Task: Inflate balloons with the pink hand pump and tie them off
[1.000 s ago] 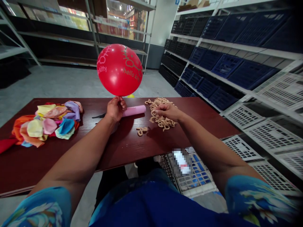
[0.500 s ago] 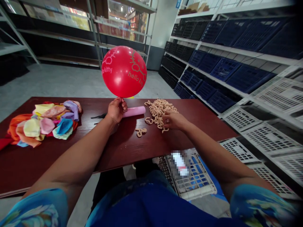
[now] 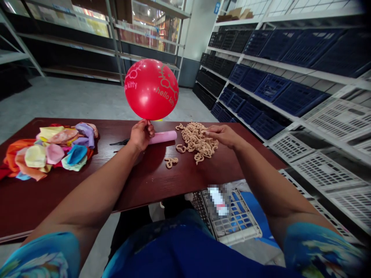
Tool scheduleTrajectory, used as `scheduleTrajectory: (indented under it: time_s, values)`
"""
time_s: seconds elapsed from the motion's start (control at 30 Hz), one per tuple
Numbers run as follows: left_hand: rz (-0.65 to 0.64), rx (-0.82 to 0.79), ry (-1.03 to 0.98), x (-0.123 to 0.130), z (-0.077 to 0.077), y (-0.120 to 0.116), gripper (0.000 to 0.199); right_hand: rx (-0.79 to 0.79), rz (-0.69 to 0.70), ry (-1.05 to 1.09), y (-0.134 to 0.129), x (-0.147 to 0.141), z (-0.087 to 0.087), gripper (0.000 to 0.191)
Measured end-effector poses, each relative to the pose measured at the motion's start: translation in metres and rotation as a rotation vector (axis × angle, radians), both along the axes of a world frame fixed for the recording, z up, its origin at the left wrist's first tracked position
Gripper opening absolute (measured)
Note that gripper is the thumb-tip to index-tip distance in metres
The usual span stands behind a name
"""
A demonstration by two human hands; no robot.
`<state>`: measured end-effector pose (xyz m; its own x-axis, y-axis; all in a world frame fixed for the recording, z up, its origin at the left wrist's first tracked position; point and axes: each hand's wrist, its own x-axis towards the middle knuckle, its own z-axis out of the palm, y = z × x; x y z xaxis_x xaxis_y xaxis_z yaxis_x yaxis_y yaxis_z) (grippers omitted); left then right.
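My left hand (image 3: 142,134) is closed around the neck of an inflated red balloon (image 3: 151,89) printed with "hello kitty", which stands upright above the fist. Behind and beside that hand lies a pink cylinder (image 3: 164,136), probably a hand pump, its left end hidden. A heap of beige, curled, cord-like loops (image 3: 199,144) sits to the right. At its upper right edge my right hand (image 3: 222,135) has thumb and fingertips pinched together; whatever is between them is too small to make out. A few beige loops (image 3: 171,162) lie apart, nearer to me.
Deflated balloons (image 3: 52,152) in many colours are piled on the left of the dark red table (image 3: 139,197). A thin black tool (image 3: 120,143) lies by my left wrist. Below the table's right front stands a white crate (image 3: 239,224). Shelves with blue crates (image 3: 272,87) line the right side.
My right hand has risen from the near right side of the beige heap to its upper right edge, fingers pinched. My left hand still holds the balloon. The view has shifted slightly.
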<state>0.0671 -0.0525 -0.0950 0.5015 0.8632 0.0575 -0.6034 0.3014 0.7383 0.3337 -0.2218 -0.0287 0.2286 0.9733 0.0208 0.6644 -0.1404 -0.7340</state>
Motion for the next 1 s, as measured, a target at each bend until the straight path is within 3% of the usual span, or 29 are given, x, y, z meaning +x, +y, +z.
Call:
scheduleTrajectory:
  time_s: [0.1, 0.27, 0.37, 0.57, 0.73, 0.9, 1.0]
  values:
    - [0.000, -0.009, -0.003, 0.000, 0.001, -0.001, 0.012, 0.039, -0.034, 0.120, 0.003, -0.004, 0.002, 0.026]
    - [-0.016, -0.003, -0.005, 0.000, 0.002, -0.002, 0.012, 0.314, -0.022, 0.438, 0.014, -0.010, 0.017, 0.029]
    - [-0.016, -0.012, 0.003, 0.000, 0.003, -0.003, 0.012, 0.388, -0.025, 0.464, 0.023, -0.013, 0.029, 0.033]
    - [-0.060, -0.031, 0.006, 0.001, 0.003, -0.005, 0.014, 0.321, 0.018, 0.262, 0.044, -0.027, 0.036, 0.032]
    - [-0.062, -0.001, 0.018, 0.001, 0.001, -0.006, 0.014, 0.169, 0.209, 0.025, 0.056, -0.048, 0.035, 0.027]
    - [-0.045, -0.006, 0.132, 0.008, 0.004, -0.014, 0.015, 0.074, 0.541, -0.273, 0.071, -0.077, 0.015, 0.019]
    - [-0.031, -0.004, 0.195, 0.013, 0.005, -0.020, 0.016, 0.119, 0.577, -0.543, 0.080, -0.096, 0.002, 0.016]
